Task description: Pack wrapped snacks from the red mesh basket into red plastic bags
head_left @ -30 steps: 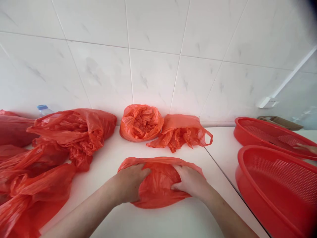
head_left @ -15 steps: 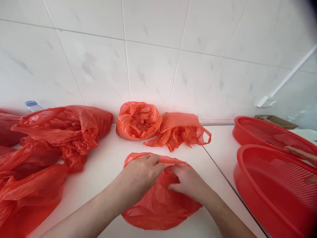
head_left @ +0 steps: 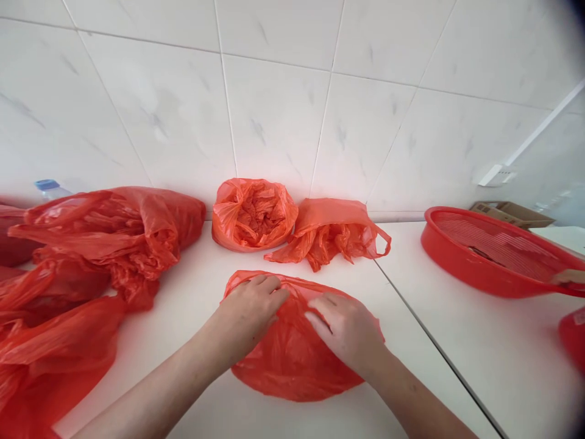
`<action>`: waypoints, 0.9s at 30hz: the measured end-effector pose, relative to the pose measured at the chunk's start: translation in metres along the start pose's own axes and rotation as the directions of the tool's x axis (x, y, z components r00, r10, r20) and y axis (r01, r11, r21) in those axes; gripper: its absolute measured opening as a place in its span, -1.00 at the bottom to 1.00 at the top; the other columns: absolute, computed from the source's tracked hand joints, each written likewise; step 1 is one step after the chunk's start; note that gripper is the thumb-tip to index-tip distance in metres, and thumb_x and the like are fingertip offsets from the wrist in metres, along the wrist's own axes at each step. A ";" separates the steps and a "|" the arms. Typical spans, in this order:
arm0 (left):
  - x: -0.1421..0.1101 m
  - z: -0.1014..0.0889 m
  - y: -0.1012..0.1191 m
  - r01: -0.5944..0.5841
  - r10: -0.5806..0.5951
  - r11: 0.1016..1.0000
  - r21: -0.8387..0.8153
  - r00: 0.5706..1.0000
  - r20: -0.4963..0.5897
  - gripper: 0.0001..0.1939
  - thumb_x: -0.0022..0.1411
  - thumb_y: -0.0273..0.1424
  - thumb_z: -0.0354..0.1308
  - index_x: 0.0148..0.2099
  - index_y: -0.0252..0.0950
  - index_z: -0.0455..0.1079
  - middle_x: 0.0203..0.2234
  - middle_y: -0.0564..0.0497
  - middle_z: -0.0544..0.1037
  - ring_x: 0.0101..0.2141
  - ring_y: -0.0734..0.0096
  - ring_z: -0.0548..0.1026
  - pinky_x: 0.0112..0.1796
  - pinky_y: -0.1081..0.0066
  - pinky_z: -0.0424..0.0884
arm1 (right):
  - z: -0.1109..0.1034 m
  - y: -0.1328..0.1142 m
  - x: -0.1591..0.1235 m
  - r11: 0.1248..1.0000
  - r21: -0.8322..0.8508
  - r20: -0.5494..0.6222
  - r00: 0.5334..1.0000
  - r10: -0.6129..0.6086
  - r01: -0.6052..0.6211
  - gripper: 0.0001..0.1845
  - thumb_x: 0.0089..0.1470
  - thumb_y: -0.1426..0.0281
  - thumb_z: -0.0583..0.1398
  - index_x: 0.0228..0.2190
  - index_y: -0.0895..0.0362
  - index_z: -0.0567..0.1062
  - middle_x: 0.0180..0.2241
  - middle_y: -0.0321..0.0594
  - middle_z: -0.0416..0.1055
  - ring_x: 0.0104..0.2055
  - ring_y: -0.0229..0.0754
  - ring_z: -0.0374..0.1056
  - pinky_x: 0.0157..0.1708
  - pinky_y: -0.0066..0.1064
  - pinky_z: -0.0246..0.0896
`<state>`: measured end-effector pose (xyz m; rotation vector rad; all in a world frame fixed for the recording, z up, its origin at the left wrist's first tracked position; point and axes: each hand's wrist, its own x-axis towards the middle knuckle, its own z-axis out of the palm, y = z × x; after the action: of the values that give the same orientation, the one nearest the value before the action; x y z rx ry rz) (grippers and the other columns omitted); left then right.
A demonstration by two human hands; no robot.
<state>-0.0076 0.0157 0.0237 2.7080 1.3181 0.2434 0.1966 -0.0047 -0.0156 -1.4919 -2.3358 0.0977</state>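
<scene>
A red plastic bag [head_left: 287,360] lies flattened on the white counter [head_left: 192,305] right in front of me. My left hand [head_left: 249,311] rests on its upper left edge with the fingers stretched out together over the film. My right hand [head_left: 347,329] sits on the bag's right half, fingers bent and pinching a fold of the plastic. The two hands are a few centimetres apart, and both forearms reach in from the bottom.
A heap of red bags [head_left: 105,244] fills the left side, with a blue-capped bottle [head_left: 48,189] behind. An open bag [head_left: 253,213] and a crumpled one [head_left: 333,235] sit by the tiled wall. Right: a red basket [head_left: 493,253], another person's fingers [head_left: 569,277], a second basket's edge [head_left: 576,335], a cardboard box [head_left: 512,213].
My hands have moved from the bag's middle to its upper part and now lie flatter on it. The nearer red basket has slid almost out of view to the right.
</scene>
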 end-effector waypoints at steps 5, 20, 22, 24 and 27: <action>0.004 0.018 -0.011 0.047 -0.048 0.997 0.063 0.999 0.012 -0.63 0.04 -0.50 0.17 -0.05 -0.23 0.38 0.08 -0.16 0.36 0.11 -0.02 0.25 -0.03 0.06 0.30 | 0.009 -0.012 -0.007 0.996 0.004 0.285 0.955 -0.084 0.086 -0.84 -0.10 0.32 0.30 -0.41 0.08 0.47 -0.46 -0.31 0.40 -0.49 -0.25 0.29 -0.54 -0.45 -0.03; -0.043 0.045 -0.032 -0.212 0.175 0.977 0.031 0.706 -0.686 -0.50 0.11 -0.56 0.17 0.04 0.06 0.30 -0.02 0.03 0.41 -0.07 0.16 0.41 -0.04 0.17 0.33 | -0.042 0.000 -0.020 0.998 0.068 -0.277 0.961 0.014 0.006 -0.75 0.21 0.34 0.03 -0.38 0.09 0.48 -0.50 -0.25 0.37 -0.45 -0.26 0.29 -0.41 -0.44 0.15; -0.051 0.052 -0.039 -0.121 0.010 0.988 -0.100 0.685 -0.729 -0.42 0.07 -0.47 0.23 0.09 0.13 0.23 0.09 0.04 0.29 0.04 0.04 0.33 0.04 0.06 0.28 | -0.060 0.015 -0.040 0.996 -0.025 -0.403 0.913 0.065 -0.083 -0.79 0.20 0.36 0.04 -0.28 0.08 0.47 -0.40 -0.18 0.41 -0.36 -0.20 0.35 -0.32 -0.39 0.23; -0.052 0.057 -0.042 -0.040 -0.213 0.940 -0.340 0.709 -0.672 -0.36 0.07 -0.33 0.23 0.18 0.09 0.10 0.18 -0.01 0.16 0.12 -0.06 0.23 0.08 -0.04 0.23 | -0.074 0.040 -0.064 0.952 -0.220 -0.497 0.864 0.078 -0.212 -0.77 0.17 0.31 0.08 -0.17 0.06 0.44 -0.20 -0.07 0.42 -0.14 -0.08 0.36 -0.12 -0.25 0.25; -0.045 0.062 -0.043 0.083 -0.523 0.673 -0.735 0.756 -0.394 -0.35 0.13 -0.16 0.15 0.22 0.01 -0.01 0.18 -0.07 0.14 0.11 -0.04 0.25 -0.03 -0.02 0.38 | -0.083 0.086 -0.105 0.833 -0.429 -0.386 0.905 0.181 -0.349 -0.46 0.07 0.13 0.13 0.05 0.10 0.31 0.02 0.01 0.34 0.05 0.11 0.28 -0.07 -0.08 0.28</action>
<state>-0.0557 0.0042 -0.0485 1.7598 1.4136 1.3207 0.3385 -0.0717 0.0119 -1.8921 -1.9419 -0.6777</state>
